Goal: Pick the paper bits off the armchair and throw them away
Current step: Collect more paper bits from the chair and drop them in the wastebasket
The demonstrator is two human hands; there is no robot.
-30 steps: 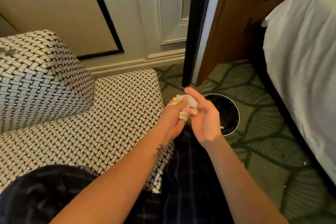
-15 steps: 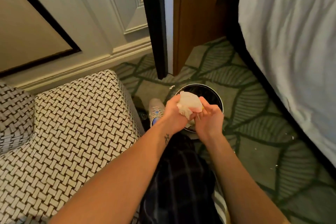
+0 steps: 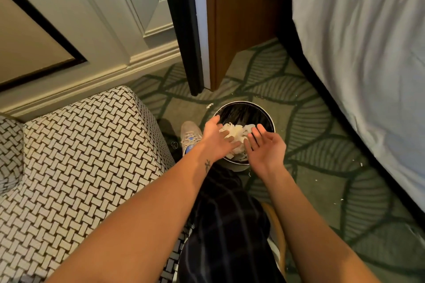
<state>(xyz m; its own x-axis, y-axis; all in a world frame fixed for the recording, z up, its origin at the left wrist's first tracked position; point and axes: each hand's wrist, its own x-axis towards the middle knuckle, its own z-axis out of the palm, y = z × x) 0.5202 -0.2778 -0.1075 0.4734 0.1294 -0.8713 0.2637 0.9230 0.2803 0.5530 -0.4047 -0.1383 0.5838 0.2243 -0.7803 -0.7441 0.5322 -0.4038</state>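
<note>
White, crumpled paper bits form a ragged, fluffy wad over the near half of the round black bin with a thin metal rim. The left hand and right hand flank it, both spread with straight fingers. They seem to touch the wad's sides, though blur hides the contact. One small white paper flake lies on the green leaf-patterned carpet just beside the bin's far-left rim. The black-and-white basket-weave upholstered armchair stands left of the bin, its boxy seat corner near a grey sneaker.
</note>
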